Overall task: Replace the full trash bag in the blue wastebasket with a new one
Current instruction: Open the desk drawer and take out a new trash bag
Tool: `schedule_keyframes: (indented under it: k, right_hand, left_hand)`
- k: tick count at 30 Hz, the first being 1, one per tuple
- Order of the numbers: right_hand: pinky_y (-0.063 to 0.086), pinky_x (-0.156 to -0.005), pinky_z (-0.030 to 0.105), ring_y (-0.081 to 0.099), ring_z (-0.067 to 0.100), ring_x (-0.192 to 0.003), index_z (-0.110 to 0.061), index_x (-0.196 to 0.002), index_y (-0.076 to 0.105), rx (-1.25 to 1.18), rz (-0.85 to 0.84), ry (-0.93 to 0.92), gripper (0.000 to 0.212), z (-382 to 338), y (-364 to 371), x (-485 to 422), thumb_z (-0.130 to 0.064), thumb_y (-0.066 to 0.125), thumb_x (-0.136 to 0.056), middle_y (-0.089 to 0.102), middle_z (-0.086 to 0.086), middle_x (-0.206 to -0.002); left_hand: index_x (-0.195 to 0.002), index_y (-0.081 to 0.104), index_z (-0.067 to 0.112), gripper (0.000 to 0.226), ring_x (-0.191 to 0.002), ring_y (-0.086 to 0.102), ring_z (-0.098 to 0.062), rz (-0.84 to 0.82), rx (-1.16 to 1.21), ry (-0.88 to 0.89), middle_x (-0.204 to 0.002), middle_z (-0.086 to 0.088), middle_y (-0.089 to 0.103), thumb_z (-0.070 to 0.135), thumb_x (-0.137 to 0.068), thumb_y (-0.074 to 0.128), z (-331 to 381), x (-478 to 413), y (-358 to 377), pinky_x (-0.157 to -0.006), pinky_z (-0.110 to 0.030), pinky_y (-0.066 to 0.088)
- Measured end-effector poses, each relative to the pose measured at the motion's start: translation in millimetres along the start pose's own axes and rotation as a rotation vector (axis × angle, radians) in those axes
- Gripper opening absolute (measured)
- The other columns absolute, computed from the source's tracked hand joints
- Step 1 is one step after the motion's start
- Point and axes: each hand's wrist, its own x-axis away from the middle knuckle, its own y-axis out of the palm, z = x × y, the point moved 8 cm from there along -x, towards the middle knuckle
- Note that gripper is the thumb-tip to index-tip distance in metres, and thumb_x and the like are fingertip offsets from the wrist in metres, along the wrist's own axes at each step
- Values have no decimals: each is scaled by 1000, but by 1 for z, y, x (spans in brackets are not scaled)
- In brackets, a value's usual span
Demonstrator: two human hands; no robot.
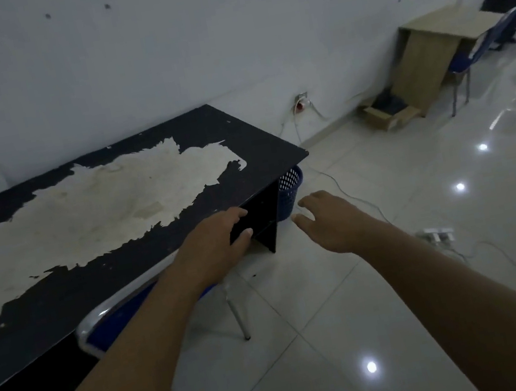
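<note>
A white wall (156,58) is filling the upper part of the frame, and a pale tiled floor (337,302) is shining at the lower right. From left to centre a long black desk (222,139) is standing against the wall, its top peeling in a big pale patch. A blue chair (113,320) is sitting under its near edge. The left hand (216,240) is reaching forward in the centre, fingers loosely curved and holding nothing; whether it is touching the desk I cannot tell. The blue wastebasket (290,189) is standing on the floor, half hidden behind the desk's end panel. The right hand (326,217) is hovering just right of it, fingers spread, empty. A wooden desk (435,36) is standing at the upper right
</note>
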Motion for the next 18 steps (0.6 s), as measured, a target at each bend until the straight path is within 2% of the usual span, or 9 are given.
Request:
schedule_keyframes:
  k: [2,5,8,10,12,16,18]
  right_hand:
    - [43,-102,39,51,26,-119,-14,-133,51,-1,-11,-70,45,28,-3,-35,-43,36,-102,51,10,-134]
    - [44,-102,43,51,27,-120,-11,-132,51,1,-47,-163,45,66,-9,-79,-42,39,-101,51,11,-132]
    - [45,-100,44,51,26,-119,-12,-129,52,19,-99,-277,42,94,-10,-119,-41,41,-101,52,8,-127]
    - [45,-99,45,51,25,-119,-13,-132,50,36,-132,-339,43,109,-7,-142,-41,41,-101,51,6,-128]
    - [43,-102,45,48,26,-123,-13,-137,46,58,-161,-393,46,120,1,-166,-40,40,-101,48,7,-133]
    - [40,-105,46,43,28,-131,-13,-143,40,68,-198,-490,50,131,30,-215,-40,40,-101,43,7,-142]
    - [38,-108,45,39,27,-135,-13,-146,38,60,-206,-504,51,138,45,-243,-39,39,-102,40,8,-146]
  left_hand:
    - [-136,50,25,40,-100,56,-12,48,-21,-49,-127,4,62,38,-98,51,5,-29,18,-87,-32,49]
    - [-136,50,23,41,-104,57,-12,95,9,-158,-126,3,62,38,-98,52,14,-62,46,-87,-30,48]
    - [-137,50,23,42,-90,52,-6,158,39,-265,-122,3,63,38,-98,53,22,-88,74,-78,-23,42]
    - [-137,50,22,41,-85,48,-5,195,77,-318,-123,3,62,36,-98,53,26,-103,91,-76,-22,40]
    - [-137,50,21,41,-89,50,-5,234,101,-367,-126,3,60,34,-99,53,27,-117,108,-79,-23,43]
    - [-135,52,22,37,-112,57,-9,309,154,-469,-129,2,60,31,-99,53,10,-145,143,-95,-32,50]
    - [-134,53,21,36,-114,56,-9,332,170,-516,-128,2,61,29,-99,53,-6,-163,160,-96,-31,50]
